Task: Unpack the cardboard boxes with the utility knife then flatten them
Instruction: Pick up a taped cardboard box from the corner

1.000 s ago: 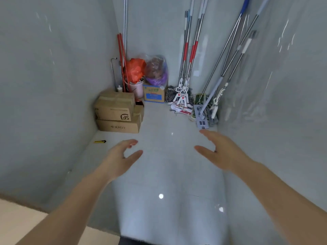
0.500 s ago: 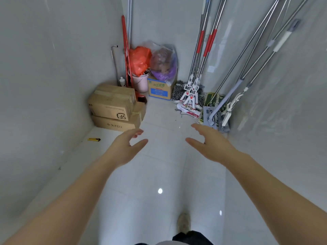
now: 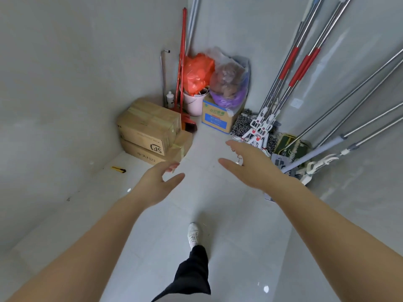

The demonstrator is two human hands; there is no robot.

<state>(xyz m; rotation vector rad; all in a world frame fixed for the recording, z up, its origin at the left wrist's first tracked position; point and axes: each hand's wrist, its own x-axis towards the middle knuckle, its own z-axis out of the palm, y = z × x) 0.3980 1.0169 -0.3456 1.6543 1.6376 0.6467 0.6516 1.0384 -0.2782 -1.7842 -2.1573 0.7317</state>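
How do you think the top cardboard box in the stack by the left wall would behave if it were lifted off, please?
The top cardboard box is taped shut with square edges, so it will probably stay stiff. Its weight cannot be judged. It sits squarely on the lower box, so it seems unlikely to tip. Both hands look needed; neither the left hand nor the right hand holds anything.

Two stacked cardboard boxes sit against the left wall, utility knife on the floor before them.

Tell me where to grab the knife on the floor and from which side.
Probably the yellow handle of the knife, from above with the left hand. It lies flat on the floor near the left wall, clear of the boxes. Avoid the dark end; which end holds the blade isn't clear.
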